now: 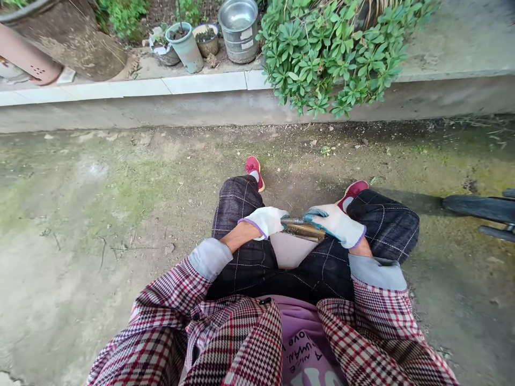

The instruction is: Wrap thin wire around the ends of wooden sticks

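Both my hands wear white knit gloves with blue-green palms and purple cuffs, and they meet between my knees. My left hand (267,221) is closed around the left end of a narrow grey metal bar (295,221). On the bar's right end, the fingers of my right hand (337,222) are wrapped. Just under the bar is a shiny brown-gold piece (308,231); whether the two are joined I cannot tell. A pale flat surface (292,251) shows below them, between my thighs. The bar's ends are hidden inside the gloves.
A concrete ledge with white tile edging (205,83) runs ahead. On it stand a metal bucket (240,37), a pale green pot (185,48) and a leafy green plant (330,53) that hangs over the edge. A black wheel (478,208) is at the right.
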Demonstrator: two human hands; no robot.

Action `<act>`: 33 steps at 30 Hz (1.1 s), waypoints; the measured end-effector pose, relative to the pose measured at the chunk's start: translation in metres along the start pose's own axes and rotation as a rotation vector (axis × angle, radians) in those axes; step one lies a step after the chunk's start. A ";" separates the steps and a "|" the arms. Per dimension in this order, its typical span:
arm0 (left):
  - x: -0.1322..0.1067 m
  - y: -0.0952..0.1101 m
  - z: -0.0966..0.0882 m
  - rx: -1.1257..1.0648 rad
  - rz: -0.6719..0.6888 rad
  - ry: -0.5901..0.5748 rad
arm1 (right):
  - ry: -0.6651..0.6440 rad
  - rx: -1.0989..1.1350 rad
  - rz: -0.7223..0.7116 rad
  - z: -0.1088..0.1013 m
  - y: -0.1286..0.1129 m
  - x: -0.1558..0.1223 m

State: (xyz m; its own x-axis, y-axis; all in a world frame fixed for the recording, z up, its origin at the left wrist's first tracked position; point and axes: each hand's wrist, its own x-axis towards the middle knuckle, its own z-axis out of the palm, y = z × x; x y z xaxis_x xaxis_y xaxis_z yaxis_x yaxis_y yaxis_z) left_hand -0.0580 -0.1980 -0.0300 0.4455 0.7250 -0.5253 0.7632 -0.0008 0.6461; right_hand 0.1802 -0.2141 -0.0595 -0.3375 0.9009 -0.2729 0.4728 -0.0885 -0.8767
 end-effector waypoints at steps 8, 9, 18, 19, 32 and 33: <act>-0.020 0.004 -0.028 -0.305 0.028 -0.297 | -0.041 0.088 -0.060 -0.006 0.002 -0.001; -0.020 0.005 -0.030 -0.444 0.028 -0.291 | -0.015 0.141 -0.053 -0.005 0.001 -0.001; 0.007 -0.006 -0.018 -1.025 -0.060 0.151 | 0.024 0.093 0.051 0.011 -0.004 0.001; 0.010 -0.009 -0.016 -0.984 -0.075 0.189 | 0.011 0.047 0.031 0.012 -0.005 0.001; 0.004 -0.010 0.000 0.257 0.127 -0.161 | 0.063 -0.190 -0.013 -0.006 -0.013 -0.008; -0.001 -0.007 -0.004 0.155 0.127 -0.214 | 0.073 -0.173 -0.005 -0.007 -0.012 -0.007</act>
State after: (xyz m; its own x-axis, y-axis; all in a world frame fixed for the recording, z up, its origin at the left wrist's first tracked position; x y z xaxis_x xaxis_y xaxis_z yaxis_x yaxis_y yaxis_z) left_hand -0.0657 -0.1957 -0.0323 0.6179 0.5508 -0.5610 0.7502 -0.1995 0.6304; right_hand 0.1828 -0.2167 -0.0438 -0.2827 0.9303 -0.2338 0.6066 -0.0155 -0.7949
